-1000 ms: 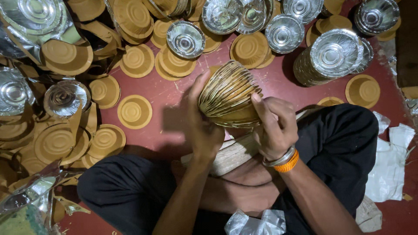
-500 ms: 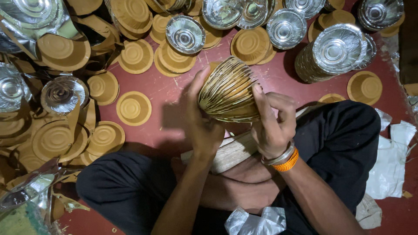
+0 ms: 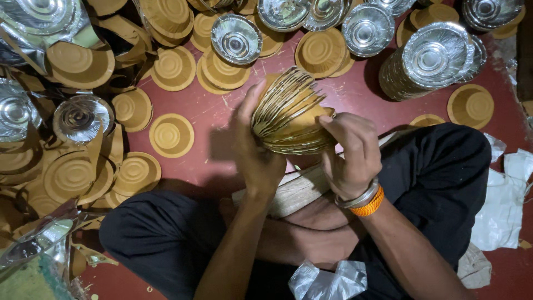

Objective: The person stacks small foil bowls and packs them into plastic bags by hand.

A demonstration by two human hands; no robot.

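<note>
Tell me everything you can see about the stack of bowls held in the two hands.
The stack of bowls is a nested bundle of shallow round paper bowls, tan outside with thin silvery rims. It lies tilted on its side, rims fanned apart toward the upper left. The left hand supports it from the left; the right hand presses on its lower right. It is held above the red floor.

Head camera, looking straight down from above the seated person.

One view only, so nothing is shared with a second one: it sits high over the lap and faces down onto the red floor (image 3: 222,116), close enough that the crossed legs (image 3: 166,239) fill the bottom edge and both forearms run up from there to the left hand (image 3: 258,161) and right hand (image 3: 350,153) at mid-frame. The far floor, strewn with paper bowls (image 3: 172,135) and a foil-lined stack (image 3: 427,64), runs out past the top edge.
</note>
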